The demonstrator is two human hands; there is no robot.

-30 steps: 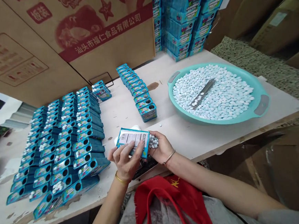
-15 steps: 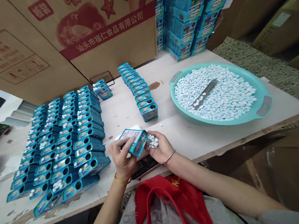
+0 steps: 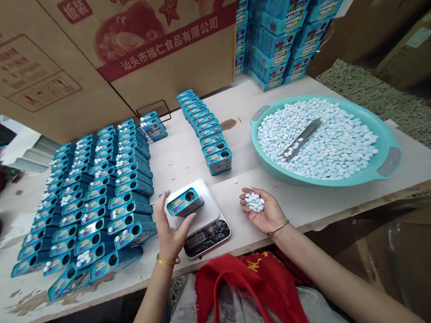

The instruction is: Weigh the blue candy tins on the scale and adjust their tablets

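Note:
My left hand (image 3: pixel 170 229) grips a small teal candy tin (image 3: pixel 184 202) with a round opening, and the tin rests on the white platform of a digital kitchen scale (image 3: pixel 204 217). The tin's opening faces up. My right hand (image 3: pixel 263 211) lies palm up to the right of the scale, with a small heap of white-blue mints (image 3: pixel 255 202) in its cupped palm. A single loose mint (image 3: pixel 235 182) lies on the table above the scale.
Many teal tins (image 3: pixel 102 200) stand in tight rows at the left, and another row (image 3: pixel 208 137) runs up the middle. A teal basin (image 3: pixel 326 140) full of mints holds a metal scraper. Cartons of tins and cardboard boxes rise behind the table.
The tin has gone from above my right hand down onto the scale, turned opening up. My right hand has moved right, apart from it, with the mints still in its palm.

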